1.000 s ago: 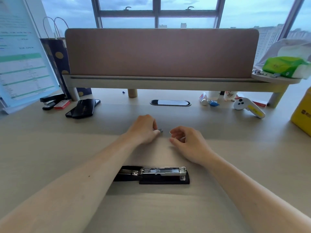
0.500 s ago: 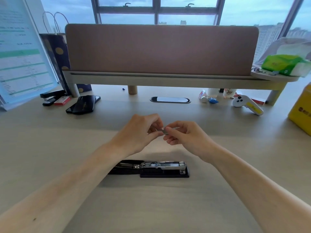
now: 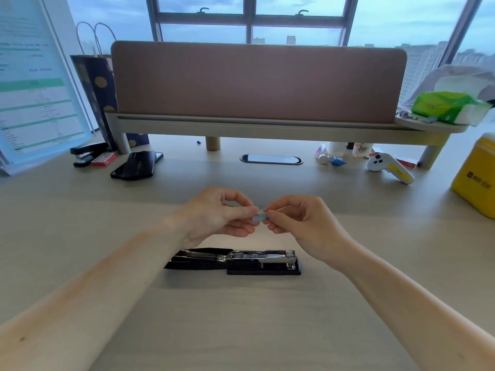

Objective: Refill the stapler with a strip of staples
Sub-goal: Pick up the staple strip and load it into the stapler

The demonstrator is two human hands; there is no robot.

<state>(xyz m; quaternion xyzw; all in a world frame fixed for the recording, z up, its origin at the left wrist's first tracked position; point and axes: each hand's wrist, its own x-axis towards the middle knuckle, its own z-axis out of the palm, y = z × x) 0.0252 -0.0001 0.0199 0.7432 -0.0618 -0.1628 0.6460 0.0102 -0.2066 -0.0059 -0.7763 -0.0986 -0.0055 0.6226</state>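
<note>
Stapler (image 3: 233, 261) lay open on the desk (image 3: 241, 317), its channel not yet loaded.
Left hand (image 3: 217, 218) and right hand (image 3: 300, 223) together pinched the staple strip (image 3: 260, 217) (loading and closing remained).

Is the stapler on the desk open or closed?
Open. The stapler lies with its black lid folded back flat to the left, so the shiny metal track faces up.

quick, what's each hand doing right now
Left hand: closed, pinching one end of the staple strip.
Right hand: closed, pinching the other end of the strip.
</note>
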